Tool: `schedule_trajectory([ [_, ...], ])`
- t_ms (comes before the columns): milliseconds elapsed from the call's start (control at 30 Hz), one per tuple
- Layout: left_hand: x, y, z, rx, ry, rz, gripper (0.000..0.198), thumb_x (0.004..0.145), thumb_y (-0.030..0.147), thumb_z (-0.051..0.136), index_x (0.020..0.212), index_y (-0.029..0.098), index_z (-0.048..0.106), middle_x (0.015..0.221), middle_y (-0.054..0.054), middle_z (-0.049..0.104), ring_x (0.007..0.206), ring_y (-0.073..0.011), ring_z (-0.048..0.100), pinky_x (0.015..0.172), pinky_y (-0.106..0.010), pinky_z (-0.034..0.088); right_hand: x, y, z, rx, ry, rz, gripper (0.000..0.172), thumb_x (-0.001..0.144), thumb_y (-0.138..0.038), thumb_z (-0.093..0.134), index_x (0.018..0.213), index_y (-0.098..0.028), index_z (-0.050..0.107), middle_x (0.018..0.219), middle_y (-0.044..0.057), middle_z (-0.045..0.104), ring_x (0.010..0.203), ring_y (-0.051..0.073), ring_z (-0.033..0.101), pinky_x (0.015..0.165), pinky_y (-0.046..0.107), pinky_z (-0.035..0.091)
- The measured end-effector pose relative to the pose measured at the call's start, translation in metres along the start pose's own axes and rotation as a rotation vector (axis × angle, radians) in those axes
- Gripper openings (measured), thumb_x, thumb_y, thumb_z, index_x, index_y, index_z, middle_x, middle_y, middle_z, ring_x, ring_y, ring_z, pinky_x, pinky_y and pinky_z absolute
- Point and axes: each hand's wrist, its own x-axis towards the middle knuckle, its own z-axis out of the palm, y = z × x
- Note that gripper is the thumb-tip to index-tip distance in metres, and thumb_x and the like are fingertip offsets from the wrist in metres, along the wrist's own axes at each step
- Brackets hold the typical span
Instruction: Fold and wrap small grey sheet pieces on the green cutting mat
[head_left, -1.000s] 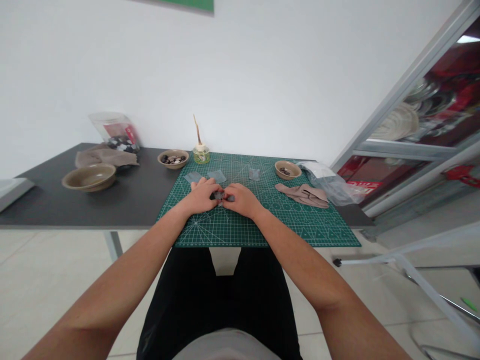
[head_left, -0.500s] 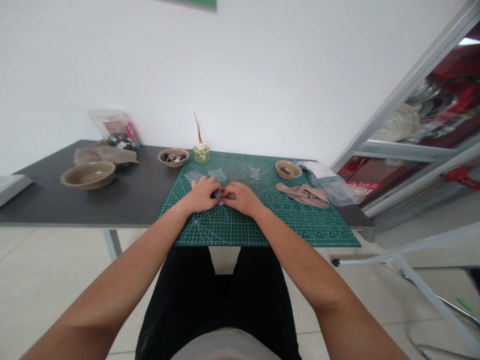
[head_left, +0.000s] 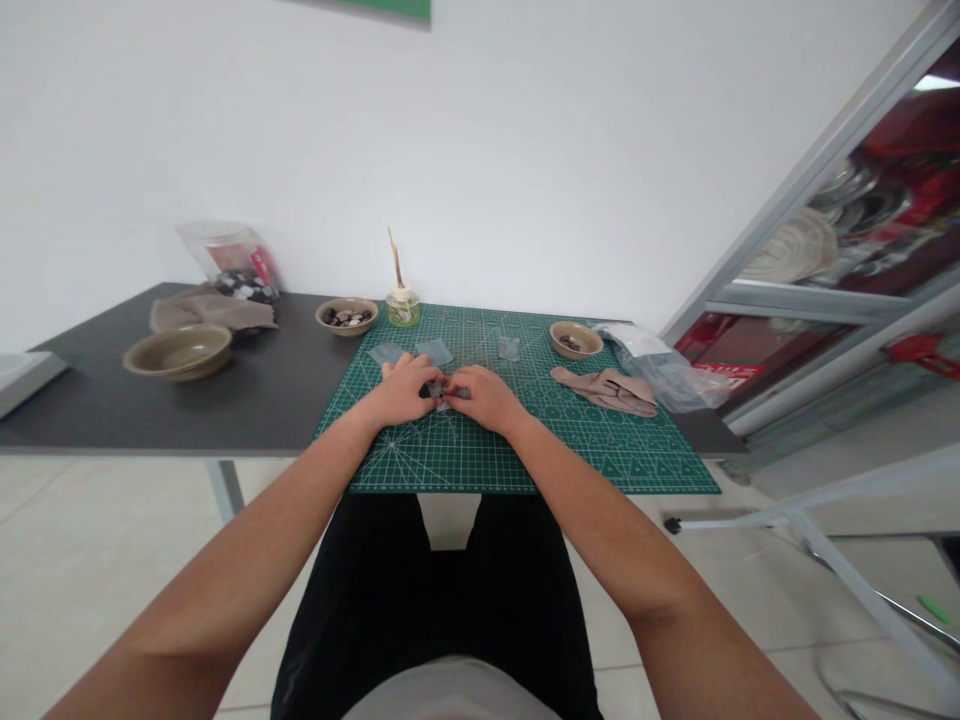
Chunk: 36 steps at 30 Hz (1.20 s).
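My left hand (head_left: pixel 407 388) and my right hand (head_left: pixel 484 397) meet low over the green cutting mat (head_left: pixel 510 465), fingertips nearly touching. Both are closed on a small clear plastic bag (head_left: pixel 437 391) with something dark at it; the fingers hide most of it. Just beyond my left hand lie two flat clear plastic bags, one (head_left: pixel 386 352) to the left and another (head_left: pixel 435 351) beside it. Farther right on the mat is one more clear bag (head_left: pixel 509 347).
A bowl of dark and pale stones (head_left: pixel 347 316) stands back left, beside a glass jar with a stick (head_left: pixel 403 303). At right are a smaller-filled bowl (head_left: pixel 576 340), a beige cloth (head_left: pixel 609 390) and a large plastic bag (head_left: pixel 667 370). Far left sits a wide bowl (head_left: pixel 178 352).
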Motion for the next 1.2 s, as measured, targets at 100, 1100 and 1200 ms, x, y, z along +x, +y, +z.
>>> schedule_trajectory([
  [100,-0.0008,0.0007,-0.0014,-0.001,-0.001,0.004,0.03,0.079,0.037,0.057,0.104,0.022,0.068,0.103,-0.009,0.057,0.101,-0.0316,0.045,0.078,-0.042,0.031,-0.0013,-0.0022,-0.001,0.013,0.004,0.028,0.01,0.079,-0.023,0.072,0.076,-0.019,0.062,0.081,-0.001,0.056,0.081,0.015,0.053,0.078,0.027,0.038],
  [1100,-0.0007,-0.0005,0.0014,0.014,0.018,0.032,0.032,0.079,0.034,0.056,0.106,0.022,0.067,0.104,-0.009,0.057,0.1,-0.031,0.046,0.077,-0.041,0.03,0.0014,-0.0009,-0.0019,0.018,-0.007,0.046,0.005,0.083,-0.021,0.069,0.079,-0.019,0.066,0.086,0.001,0.066,0.087,0.016,0.057,0.086,0.03,0.039],
  [1200,-0.0019,-0.0004,-0.0002,0.014,0.014,0.025,0.031,0.079,0.035,0.057,0.106,0.023,0.067,0.104,-0.009,0.057,0.1,-0.0312,0.045,0.077,-0.041,0.03,0.0005,-0.0023,-0.0026,0.083,-0.015,0.054,0.006,0.077,-0.018,0.072,0.077,-0.019,0.066,0.087,0.0,0.066,0.084,0.015,0.058,0.082,0.028,0.04],
])
